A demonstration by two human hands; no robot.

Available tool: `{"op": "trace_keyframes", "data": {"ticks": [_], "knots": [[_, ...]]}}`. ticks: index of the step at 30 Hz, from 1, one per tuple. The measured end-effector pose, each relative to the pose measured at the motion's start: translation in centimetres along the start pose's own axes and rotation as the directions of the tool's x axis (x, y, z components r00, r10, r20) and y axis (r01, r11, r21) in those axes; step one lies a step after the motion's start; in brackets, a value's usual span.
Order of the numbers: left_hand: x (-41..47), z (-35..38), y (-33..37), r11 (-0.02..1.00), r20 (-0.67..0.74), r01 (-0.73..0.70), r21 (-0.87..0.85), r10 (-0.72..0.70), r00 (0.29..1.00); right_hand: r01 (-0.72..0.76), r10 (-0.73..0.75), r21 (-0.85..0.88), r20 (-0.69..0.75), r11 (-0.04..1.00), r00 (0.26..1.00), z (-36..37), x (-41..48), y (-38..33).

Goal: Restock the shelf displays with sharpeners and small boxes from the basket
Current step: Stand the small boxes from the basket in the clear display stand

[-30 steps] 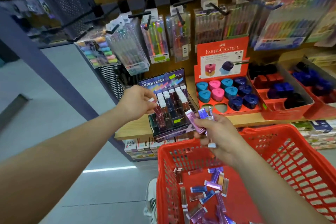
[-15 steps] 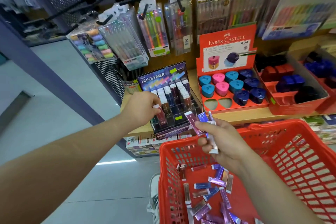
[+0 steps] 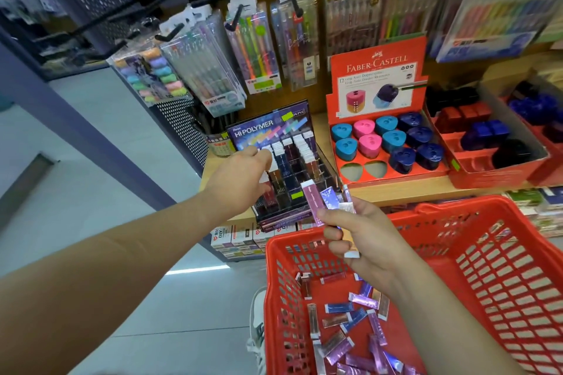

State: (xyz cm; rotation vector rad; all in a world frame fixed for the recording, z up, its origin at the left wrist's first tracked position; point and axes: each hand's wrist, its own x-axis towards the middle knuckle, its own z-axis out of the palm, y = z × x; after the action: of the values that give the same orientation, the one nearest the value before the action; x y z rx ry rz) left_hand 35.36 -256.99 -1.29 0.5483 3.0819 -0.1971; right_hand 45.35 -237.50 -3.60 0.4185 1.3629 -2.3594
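Over the basket (image 3: pixel 457 207), right hand (image 3: pixel 362 231) grips boxes (image 3: pixel 313 201).

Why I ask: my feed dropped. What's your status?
Left hand at display rack, grip hidden. Right hand holds small boxes. More loose in basket. Nothing blocking.

- red plastic basket (image 3: pixel 457 207): lattice walls, sits low just in front of the wooden shelf
- loose small boxes (image 3: pixel 350 323): slim sticks in purple, blue and brownish with white ends, scattered flat all over the basket floor
- held small boxes (image 3: pixel 316 201): a pink-purple, a blue and a silvery one, fanned out in the right hand (image 3: pixel 362 231) above the basket's far-left rim
- Hi-Polymer display (image 3: pixel 274 128): dark stepped tray on the shelf, with rows of slim boxes standing upright, white tops up
- Faber-Castell display (image 3: pixel 377 70): red card tray just right of it
- sharpeners (image 3: pixel 393 140): rounded triangles in teal, pink and navy, seated in the holes; the two front-left holes are bare
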Motion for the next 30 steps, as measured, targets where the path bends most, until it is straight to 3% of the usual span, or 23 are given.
{"op": "trace_keyframes", "data": {"ticks": [3,5,6,10,13,14,17,19,30], "knots": [[0.1,-2.1,0.2,0.923,0.099,0.121,-0.365,-0.09,0.991,0.023,-0.023,-0.011,0.016,1.0,1.0,0.1,-0.2,0.1],[-0.2,-3.7,1.0,0.657,0.303,0.274,-0.703,-0.072,0.95,0.037,-0.036,-0.022,0.027,0.999,0.999,0.2,-0.3,0.1],[-0.5,-4.4,1.5,0.541,0.38,0.325,-0.776,-0.01,0.925,0.042,-0.041,-0.03,0.033,0.999,0.999,0.3,-0.3,0.1],[-1.6,-5.6,3.2,0.511,0.4,0.288,-0.81,0.123,0.908,0.057,-0.054,-0.055,0.059,0.997,0.997,0.8,-0.4,0.2],[-1.4,-6.2,2.5,0.46,0.332,0.286,-0.841,0.021,0.943,0.037,-0.036,-0.023,0.056,0.999,0.998,0.7,-0.4,0.1],[-1.2,-6.4,1.8,0.482,0.289,0.271,-0.833,-0.039,0.956,0.017,-0.018,0.022,0.053,1.0,0.998,0.6,-0.4,0.0],[-1.0,-5.9,-0.8,0.699,0.115,0.209,-0.684,-0.18,0.977,-0.052,0.037,0.253,0.063,0.966,0.997,0.0,-0.3,-0.2],[-1.1,-4.9,-1.6,0.754,0.063,0.204,-0.624,-0.211,0.975,-0.073,0.051,0.349,0.073,0.934,0.996,-0.2,-0.3,-0.3],[-0.7,-1.0,-1.5,0.973,0.024,0.087,-0.213,-0.084,0.996,-0.104,0.094,0.272,0.049,0.957,0.994,-0.4,-0.1,-0.3]]}}
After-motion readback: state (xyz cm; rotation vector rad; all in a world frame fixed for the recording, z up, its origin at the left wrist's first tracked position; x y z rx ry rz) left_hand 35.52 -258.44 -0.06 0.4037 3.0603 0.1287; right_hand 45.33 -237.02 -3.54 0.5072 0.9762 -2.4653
